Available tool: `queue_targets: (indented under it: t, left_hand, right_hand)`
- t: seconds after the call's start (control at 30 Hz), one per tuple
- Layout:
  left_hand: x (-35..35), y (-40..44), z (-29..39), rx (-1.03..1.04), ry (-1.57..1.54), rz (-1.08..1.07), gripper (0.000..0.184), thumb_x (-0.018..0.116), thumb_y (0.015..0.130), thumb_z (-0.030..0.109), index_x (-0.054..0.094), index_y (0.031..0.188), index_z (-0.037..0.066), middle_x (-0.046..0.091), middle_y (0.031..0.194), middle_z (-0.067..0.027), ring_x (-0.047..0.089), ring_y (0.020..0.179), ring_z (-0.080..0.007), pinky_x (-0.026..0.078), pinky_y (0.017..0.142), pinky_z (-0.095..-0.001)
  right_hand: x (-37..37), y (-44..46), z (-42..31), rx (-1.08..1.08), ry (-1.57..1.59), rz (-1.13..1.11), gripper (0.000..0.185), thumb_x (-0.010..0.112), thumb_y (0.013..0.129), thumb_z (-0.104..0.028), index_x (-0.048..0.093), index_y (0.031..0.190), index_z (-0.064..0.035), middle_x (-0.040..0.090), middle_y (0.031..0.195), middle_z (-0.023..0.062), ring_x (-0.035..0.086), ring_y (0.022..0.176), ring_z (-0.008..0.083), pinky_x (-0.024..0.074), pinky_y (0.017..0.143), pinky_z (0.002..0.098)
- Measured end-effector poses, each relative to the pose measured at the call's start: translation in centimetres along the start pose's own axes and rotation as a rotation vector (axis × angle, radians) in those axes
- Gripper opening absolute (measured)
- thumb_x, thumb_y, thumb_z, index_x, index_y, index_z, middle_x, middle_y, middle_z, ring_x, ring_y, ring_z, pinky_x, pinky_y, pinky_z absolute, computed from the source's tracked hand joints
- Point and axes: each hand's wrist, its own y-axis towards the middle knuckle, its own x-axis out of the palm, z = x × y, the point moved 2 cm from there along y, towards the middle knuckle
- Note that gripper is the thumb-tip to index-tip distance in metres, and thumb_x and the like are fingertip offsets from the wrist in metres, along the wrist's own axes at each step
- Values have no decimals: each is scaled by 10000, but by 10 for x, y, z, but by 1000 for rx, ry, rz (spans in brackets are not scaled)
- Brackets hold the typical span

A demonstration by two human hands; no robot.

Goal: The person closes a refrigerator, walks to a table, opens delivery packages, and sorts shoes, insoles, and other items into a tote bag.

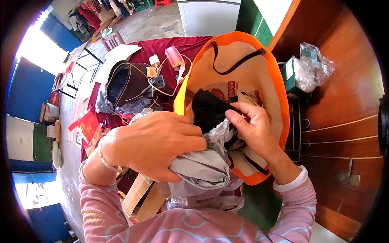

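A large orange-rimmed tote bag (285,89) gapes in front of me, its pale inside facing up. My left hand (156,141) is closed around a bunched, silvery-grey bag (206,168) at the tote's near left edge. Over the tote's opening, my right hand (253,123) pinches a black cloth (207,108) between thumb and fingers, close to the gathered end of the grey bag. Behind the cloth lies a brown-and-red printed packet (225,88) inside the tote. The lower part of the black cloth is hidden by the grey bag.
A dark red cloth (148,44) covers the table, holding cables, a pink spool-like item (174,56) and a dark bag (127,83). An open cardboard box (142,196) sits near my body. At right, a green box (293,77) wrapped in plastic stands by a wooden door (344,121).
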Motion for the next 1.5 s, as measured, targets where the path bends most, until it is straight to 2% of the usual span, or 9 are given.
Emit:
queue_targets:
  t: [0.43,0.5,0.57,0.73,0.83,0.93,1.1,1.2,1.5]
  left_hand:
    - [2,-12,0,28,-15,70,524,750,503,292,578,940,61,589,955,-81,559,813,-282,458,677,-376]
    - [-1,-11,0,19,8,37,531,753,497,296,580,939,60,591,947,-80,561,819,-285,459,676,-379]
    - [0,-12,-1,20,-14,48,553,757,483,299,581,948,56,582,977,-95,566,831,-294,461,688,-380]
    - [-2,-12,6,-54,2,81,630,764,457,320,583,994,45,531,1110,-169,581,864,-333,470,730,-386]
    - [1,-10,1,-62,-44,15,622,761,467,328,584,996,52,543,1112,-174,592,856,-328,478,711,-387]
    - [-1,-3,-2,-22,-2,-25,569,758,480,333,584,952,65,588,1045,-152,612,809,-299,496,639,-366]
    - [0,3,-2,0,-13,-32,526,756,490,327,566,903,64,590,935,-121,602,762,-293,486,608,-364]
    - [-2,2,-2,5,-41,8,485,751,512,299,532,872,58,551,816,-96,579,734,-294,467,609,-375]
    - [1,5,-8,16,-67,0,516,761,478,342,552,859,65,568,850,-103,588,722,-285,469,596,-366]
  right_hand:
    - [1,-3,0,37,-112,38,219,581,863,-171,581,803,40,541,667,49,527,622,129,441,599,288]
    - [12,-5,-5,-508,-485,-77,149,622,705,-27,603,844,23,603,918,145,571,867,291,459,745,359]
    - [24,-11,-13,-521,-519,-297,285,646,592,3,617,875,-8,607,962,114,546,938,314,478,766,375]
    - [23,-11,-8,-642,-455,-343,219,620,646,-54,625,861,-15,612,956,114,545,947,293,477,784,359]
    - [22,-9,-1,-611,-359,-335,218,595,674,-54,628,881,8,630,939,136,569,917,305,478,787,367]
    - [5,10,6,-256,13,-457,181,535,738,-59,617,868,36,641,898,156,590,838,332,484,771,379]
    - [-22,76,54,224,-1062,-253,347,500,828,-261,642,994,8,626,1036,187,612,949,317,475,825,389]
    - [-18,74,102,522,-1125,-347,404,513,821,-312,630,1027,16,617,1075,177,603,980,310,459,865,392]
    - [26,33,85,226,-863,-947,384,558,778,-350,629,1042,-80,624,1036,185,597,966,339,454,843,411]
